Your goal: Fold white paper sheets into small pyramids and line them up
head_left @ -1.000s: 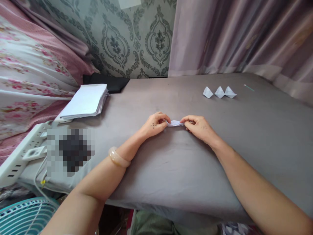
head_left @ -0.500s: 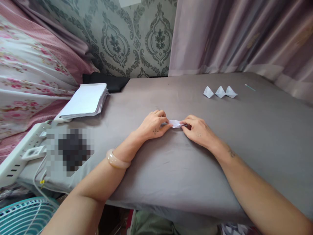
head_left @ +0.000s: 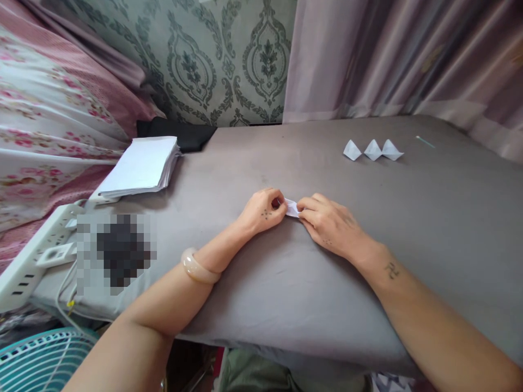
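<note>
The left hand (head_left: 266, 211) and the right hand (head_left: 330, 223) meet over the near-middle part of a table covered with smooth grey cloth (head_left: 261, 294). Between them is a small, narrow piece of folded white paper (head_left: 291, 208). The left hand's thumb and forefinger curl into a ring and pinch the paper's left end. The right hand lies palm down, its thumb and fingers closed on the right end, covering much of it. Only the middle of the paper shows; whether it touches the cloth or is held just above it, I cannot tell.

Farther off and to the right, three pointed shapes of folded white paper (head_left: 373, 150) stand in a row; the middle and right ones appear to touch, and the left one sits just beside them. Right of the row lies a thin pale-green stick with a white tip (head_left: 425, 142).

On the far left is a thick stack of white paper sheets (head_left: 141, 163), in front of a flat black object (head_left: 190, 137). Nearer, along the left edge, runs a long white plastic power strip (head_left: 24, 280), with a pixelated patch to its right. A glossy cream-coloured bangle (head_left: 199, 267) circles the left forearm. A round teal fan with a wire grille (head_left: 41, 359) stands at the near left corner.
</note>
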`<state>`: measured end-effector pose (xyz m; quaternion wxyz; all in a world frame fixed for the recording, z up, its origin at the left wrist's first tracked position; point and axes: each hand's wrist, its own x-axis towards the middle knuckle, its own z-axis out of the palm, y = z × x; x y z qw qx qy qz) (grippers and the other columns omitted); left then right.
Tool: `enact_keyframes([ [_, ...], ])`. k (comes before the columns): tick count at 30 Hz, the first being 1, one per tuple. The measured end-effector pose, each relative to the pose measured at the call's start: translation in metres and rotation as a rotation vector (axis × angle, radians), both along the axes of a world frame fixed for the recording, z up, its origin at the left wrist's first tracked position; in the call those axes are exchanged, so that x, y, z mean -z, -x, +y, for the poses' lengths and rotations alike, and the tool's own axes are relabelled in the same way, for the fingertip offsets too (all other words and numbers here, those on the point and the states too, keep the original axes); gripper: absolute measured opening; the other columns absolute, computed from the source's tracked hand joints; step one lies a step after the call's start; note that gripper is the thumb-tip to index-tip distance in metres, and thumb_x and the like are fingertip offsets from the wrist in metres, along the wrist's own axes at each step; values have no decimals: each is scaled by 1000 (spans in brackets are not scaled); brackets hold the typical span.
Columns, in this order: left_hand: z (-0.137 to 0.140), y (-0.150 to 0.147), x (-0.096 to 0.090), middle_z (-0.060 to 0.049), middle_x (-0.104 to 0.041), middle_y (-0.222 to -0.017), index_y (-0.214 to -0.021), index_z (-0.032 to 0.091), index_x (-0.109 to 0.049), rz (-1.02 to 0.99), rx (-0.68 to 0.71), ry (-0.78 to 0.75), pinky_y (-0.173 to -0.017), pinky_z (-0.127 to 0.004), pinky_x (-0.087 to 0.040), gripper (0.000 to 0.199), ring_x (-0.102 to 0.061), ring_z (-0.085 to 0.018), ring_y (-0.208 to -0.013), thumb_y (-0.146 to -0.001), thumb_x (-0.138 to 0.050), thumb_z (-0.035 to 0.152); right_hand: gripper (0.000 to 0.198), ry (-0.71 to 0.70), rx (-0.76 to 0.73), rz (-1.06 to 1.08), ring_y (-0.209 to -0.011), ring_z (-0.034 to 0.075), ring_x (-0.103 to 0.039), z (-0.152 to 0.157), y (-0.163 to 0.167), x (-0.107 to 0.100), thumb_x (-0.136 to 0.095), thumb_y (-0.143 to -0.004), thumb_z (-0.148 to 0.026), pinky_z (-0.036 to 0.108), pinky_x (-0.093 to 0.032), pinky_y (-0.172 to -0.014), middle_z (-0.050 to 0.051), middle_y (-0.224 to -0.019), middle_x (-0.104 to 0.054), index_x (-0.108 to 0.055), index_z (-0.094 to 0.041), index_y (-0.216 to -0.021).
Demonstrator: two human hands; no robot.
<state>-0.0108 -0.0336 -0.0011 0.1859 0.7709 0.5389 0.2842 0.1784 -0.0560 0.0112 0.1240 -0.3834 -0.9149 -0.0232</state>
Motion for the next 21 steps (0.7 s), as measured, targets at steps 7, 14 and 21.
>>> enact_keyframes([
  [7,-1,-1,9,-5,-61,-80,-88,15,-63,62,32,-65,-70,-28,-46,18,-53,-14,-67,-74,-52,12,28,66,48,-69,-82,21,-58,-3,2,0,-41,-93,-12,33,-40,-66,8,-90,-67,-67,-18,-87],
  [14,2,4,18,-6,-62,-86,-96,15,-63,45,64,-146,-72,-26,-48,25,-56,-13,-70,-78,-47,8,28,67,15,-16,-81,17,-59,-7,6,1,-42,-92,-10,30,-38,-63,6,-96,-66,-67,-21,-99],
  [21,9,6,15,-8,-66,-95,-92,14,-65,-15,118,-124,-75,-25,-49,24,-58,-12,-73,-79,-46,6,32,71,82,-13,-84,16,-60,-13,13,5,-42,-92,-12,30,-39,-63,5,-105,-64,-64,-22,-112],
])
